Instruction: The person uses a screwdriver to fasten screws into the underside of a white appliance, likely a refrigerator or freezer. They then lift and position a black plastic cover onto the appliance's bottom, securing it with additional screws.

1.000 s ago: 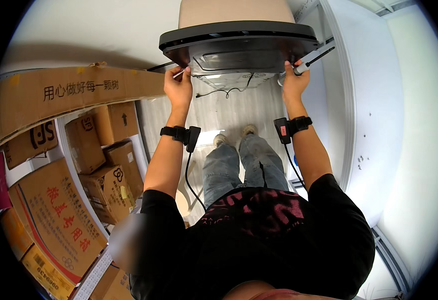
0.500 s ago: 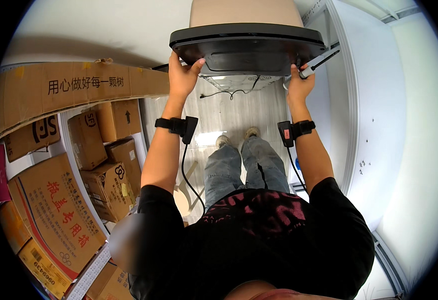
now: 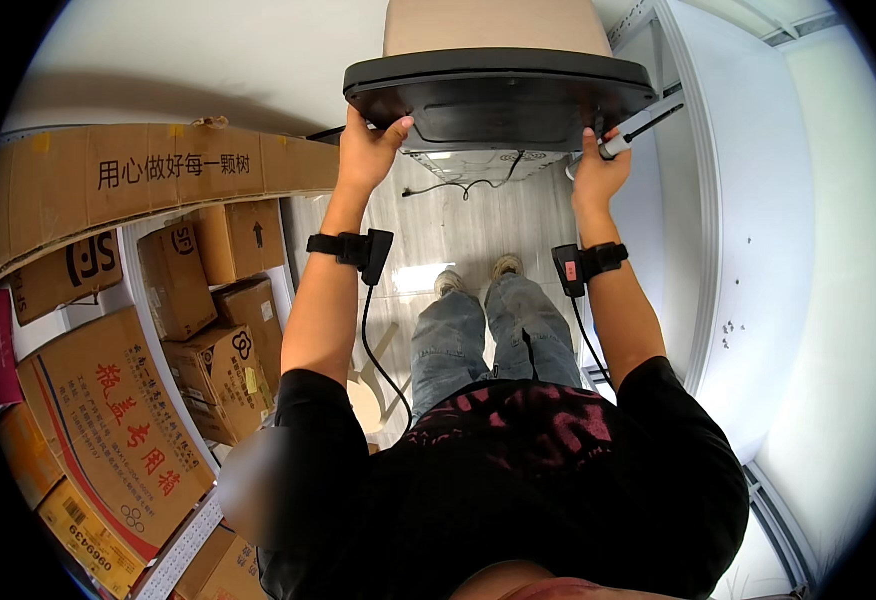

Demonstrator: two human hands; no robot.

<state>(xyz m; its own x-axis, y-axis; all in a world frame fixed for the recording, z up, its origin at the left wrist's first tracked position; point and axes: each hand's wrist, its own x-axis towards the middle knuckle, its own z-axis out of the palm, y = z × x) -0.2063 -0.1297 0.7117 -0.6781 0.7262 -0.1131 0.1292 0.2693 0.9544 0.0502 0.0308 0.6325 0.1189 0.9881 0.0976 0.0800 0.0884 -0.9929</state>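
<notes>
A beige body with a broad black base, its exact kind not clear, is tilted so its flat black underside faces me. My left hand is closed on the base's left end, thumb pressed to the underside. At the right end my right hand grips it too, thumb upright against the black face. Beside the right fingers is a screwdriver-like tool with a pale cylindrical handle and thin black shaft, seemingly held in that hand. The far fingers of both hands are mostly hidden behind the base.
Cardboard boxes fill the shelving at left, with a long cardboard panel above. A black cable trails beneath the base before a pale patterned box. White shelving stands close at right. A round pale stool is beside my legs.
The black base has shifted very slightly to the right in the picture. Both hands keep the same grip on it.
</notes>
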